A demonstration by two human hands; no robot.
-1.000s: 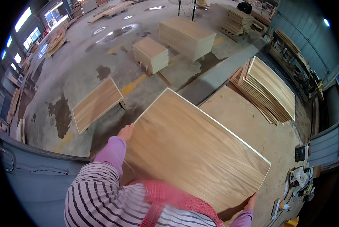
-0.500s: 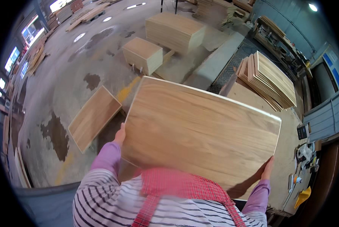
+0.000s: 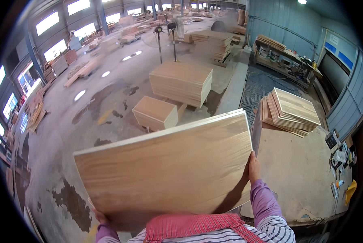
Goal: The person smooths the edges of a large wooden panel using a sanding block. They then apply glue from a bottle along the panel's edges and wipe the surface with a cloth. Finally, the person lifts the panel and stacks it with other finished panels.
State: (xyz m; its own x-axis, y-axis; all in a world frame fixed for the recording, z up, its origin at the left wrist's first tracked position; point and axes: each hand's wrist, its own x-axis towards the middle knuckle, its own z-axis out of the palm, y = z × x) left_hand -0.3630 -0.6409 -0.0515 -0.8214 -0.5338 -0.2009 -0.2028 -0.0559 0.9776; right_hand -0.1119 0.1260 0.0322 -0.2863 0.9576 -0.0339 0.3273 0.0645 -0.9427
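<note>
Swinging the board round toward the open floor

Holding a big wood panel (image 3: 165, 170) flat-ish in front of the chest, long way across, pale face up w/ a lighter edge strip along the far side. Vs half a sec ago it has turned: far edge was angled off to the right by the fanned boards, now it runs left-low to right-high and the view behind it looks down the hall instead of at the floor. Reads like the person has pivoted w/ the load, so it's being carried, not set down.

Grip: right hand (image 3: 253, 166) clamped on the right end, thumb on top, fingers wrapped under the edge. Left hand (image 3: 100, 218) at the near left corner, mostly hidden below the panel; only knuckles show, so can't tell how tightly it's closed, but it is bearing on the board.

Around it: small stack of boards (image 3: 155, 113) on the floor just past the far edge, taller stack (image 3: 181, 82) behind that. Fanned pile of panels (image 3: 291, 111) on the worktable (image 3: 299, 178) to the right. Stained concrete floor (image 3: 64, 194) at left
</note>
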